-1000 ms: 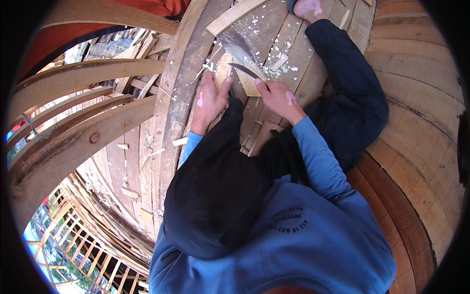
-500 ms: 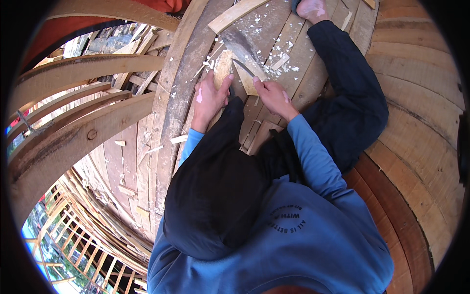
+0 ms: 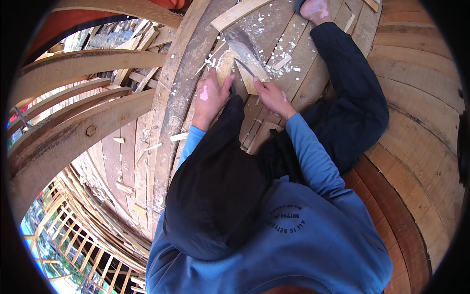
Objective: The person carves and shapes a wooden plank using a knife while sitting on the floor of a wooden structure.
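A flat, pale piece of wood (image 3: 225, 63) with a rounded far end stands up from my left hand (image 3: 210, 95), whose fingers and thumb are closed round its near end. My right hand (image 3: 273, 96) grips a knife (image 3: 244, 67); its handle is mostly hidden in my fist. The slim, slightly curved dark blade points up and left, its tip close to the right edge of the wood. Whether they touch, I cannot tell. Beneath the blade lies another light board (image 3: 252, 76) with a grey far part. My bent left knee (image 3: 236, 105) is beside my left hand.
White wood chips (image 3: 285, 57) litter the planks (image 3: 298, 36) beyond my hands. A loose wooden strip (image 3: 240, 14) lies at the far side. Curved timber ribs (image 3: 88, 132) rise on the left; a planked wall (image 3: 416, 98) bends round on the right. My bare foot (image 3: 316, 10) rests far right.
The piece of wood in my left hand has tilted slightly, and the left hand has shifted a little. The knife stays near its edge. The whole view has moved slightly.
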`<state>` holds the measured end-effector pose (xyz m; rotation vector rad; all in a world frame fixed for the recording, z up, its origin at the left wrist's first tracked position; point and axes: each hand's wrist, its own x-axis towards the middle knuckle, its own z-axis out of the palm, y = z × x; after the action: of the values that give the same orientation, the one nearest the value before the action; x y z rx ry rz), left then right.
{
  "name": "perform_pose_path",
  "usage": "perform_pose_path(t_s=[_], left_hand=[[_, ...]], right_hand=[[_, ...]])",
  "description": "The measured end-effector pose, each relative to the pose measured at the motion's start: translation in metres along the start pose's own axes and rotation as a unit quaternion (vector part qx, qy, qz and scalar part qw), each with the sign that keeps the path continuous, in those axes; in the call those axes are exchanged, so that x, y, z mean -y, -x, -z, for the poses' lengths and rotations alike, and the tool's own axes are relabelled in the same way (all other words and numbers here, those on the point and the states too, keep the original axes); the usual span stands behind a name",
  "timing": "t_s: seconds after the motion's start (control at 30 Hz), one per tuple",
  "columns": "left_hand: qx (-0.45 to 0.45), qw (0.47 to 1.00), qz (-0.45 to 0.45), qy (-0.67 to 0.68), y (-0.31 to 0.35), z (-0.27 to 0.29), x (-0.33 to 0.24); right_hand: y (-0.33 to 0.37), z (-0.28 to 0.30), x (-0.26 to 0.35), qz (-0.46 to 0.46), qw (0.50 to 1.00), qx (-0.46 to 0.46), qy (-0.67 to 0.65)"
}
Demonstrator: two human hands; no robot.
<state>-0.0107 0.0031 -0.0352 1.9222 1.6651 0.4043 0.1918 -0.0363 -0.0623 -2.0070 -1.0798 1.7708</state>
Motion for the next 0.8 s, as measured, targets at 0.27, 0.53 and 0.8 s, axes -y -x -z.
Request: perform_pose_path(t_s=[0.27,0.53,0.8], left_hand=[[-0.01,0.999,-0.022,-0.041,0.002,0.001,0.001],[0.065,0.994,0.055,0.063,-0.001,0.002,-0.003],[0.148,0.961,0.158,0.169,-0.004,-0.001,-0.004]], right_hand=[[0.001,0.0,0.0,0.008,1.0,-0.008,0.004],[0.0,0.002,-0.002,0.005,1.0,-0.02,0.003],[0.002,0.007,-0.008,0.013,0.999,-0.024,0.04]])
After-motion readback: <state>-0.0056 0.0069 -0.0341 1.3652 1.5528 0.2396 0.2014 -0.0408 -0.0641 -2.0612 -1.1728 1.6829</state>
